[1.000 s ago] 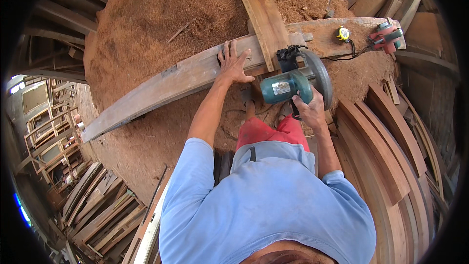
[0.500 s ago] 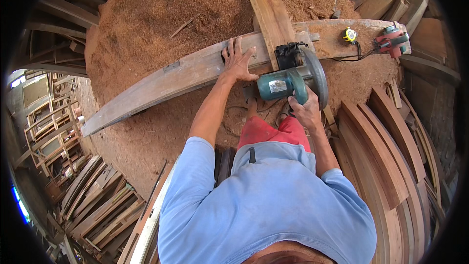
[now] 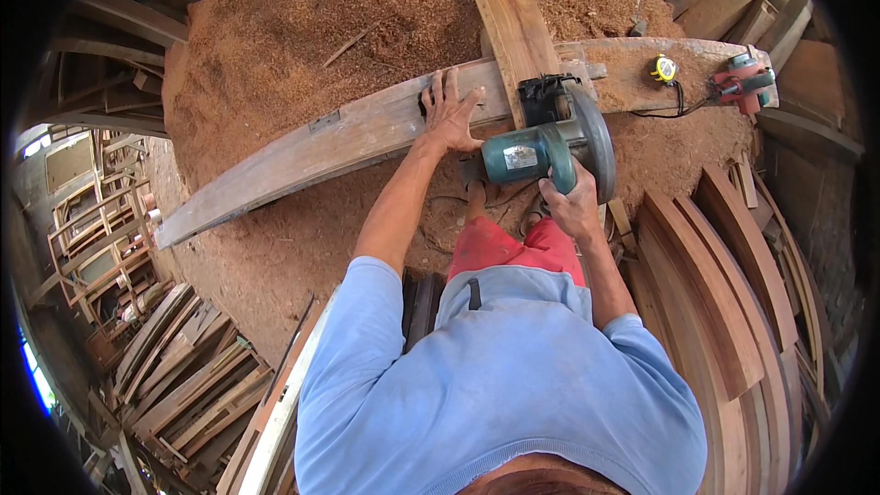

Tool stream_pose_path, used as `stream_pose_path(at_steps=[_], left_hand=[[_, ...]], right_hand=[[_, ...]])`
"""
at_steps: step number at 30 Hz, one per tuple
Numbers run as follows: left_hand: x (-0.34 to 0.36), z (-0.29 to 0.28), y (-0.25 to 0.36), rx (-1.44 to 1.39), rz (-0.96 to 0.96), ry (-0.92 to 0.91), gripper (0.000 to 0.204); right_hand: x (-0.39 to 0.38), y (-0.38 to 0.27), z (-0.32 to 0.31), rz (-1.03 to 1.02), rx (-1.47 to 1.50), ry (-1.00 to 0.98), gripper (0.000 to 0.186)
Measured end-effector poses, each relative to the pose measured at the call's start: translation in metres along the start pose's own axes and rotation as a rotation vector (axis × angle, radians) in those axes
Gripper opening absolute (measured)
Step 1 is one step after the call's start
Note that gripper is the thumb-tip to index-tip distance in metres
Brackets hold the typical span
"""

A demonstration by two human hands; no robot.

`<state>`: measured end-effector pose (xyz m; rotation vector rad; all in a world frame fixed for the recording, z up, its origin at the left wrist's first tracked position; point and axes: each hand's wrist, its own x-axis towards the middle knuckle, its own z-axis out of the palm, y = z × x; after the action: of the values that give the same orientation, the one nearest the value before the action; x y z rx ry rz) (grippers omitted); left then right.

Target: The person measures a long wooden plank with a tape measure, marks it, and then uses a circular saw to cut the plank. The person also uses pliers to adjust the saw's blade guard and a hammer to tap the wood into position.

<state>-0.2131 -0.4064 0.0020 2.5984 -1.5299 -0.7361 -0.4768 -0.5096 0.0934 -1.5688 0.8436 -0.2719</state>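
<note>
My right hand [image 3: 573,203] is wrapped round the rear handle of a teal circular saw [image 3: 522,156]. The saw stands at the near end of a brown wooden board [image 3: 515,23], which lies crosswise over a long workbench plank [image 3: 357,136]. How far its blade is into the wood is hidden by the saw body. To the left of the board, my left hand [image 3: 449,119] rests flat on the plank with its fingers spread. A dark thing, mostly covered, shows at the edge of that hand.
A yellow tape measure [image 3: 664,69] and a red power planer [image 3: 743,82] with a dark cord lie on the plank's right end. Sawdust [image 3: 275,46] is heaped beyond. Curved boards [image 3: 706,284] are stacked at right, lumber scraps [image 3: 197,376] at lower left.
Almost nothing differs. The view has shifted very slightly, while both hands, the saw and the board keep their places relative to each other.
</note>
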Motion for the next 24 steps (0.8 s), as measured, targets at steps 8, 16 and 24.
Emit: stream_pose_path(at_steps=[8,16,24], left_hand=[[0.001,0.000,0.002,0.014,-0.017,-0.036,0.108],[0.002,0.002,0.000,0.005,-0.018,-0.027,0.106],[0.002,0.009,-0.003,-0.003,-0.009,-0.002,0.086]], right_hand=[[0.007,0.000,0.002,0.006,0.028,-0.009,0.018],[0.014,-0.003,0.001,-0.007,-0.010,-0.006,0.017],[0.021,-0.011,0.002,0.012,-0.023,-0.025,0.021]])
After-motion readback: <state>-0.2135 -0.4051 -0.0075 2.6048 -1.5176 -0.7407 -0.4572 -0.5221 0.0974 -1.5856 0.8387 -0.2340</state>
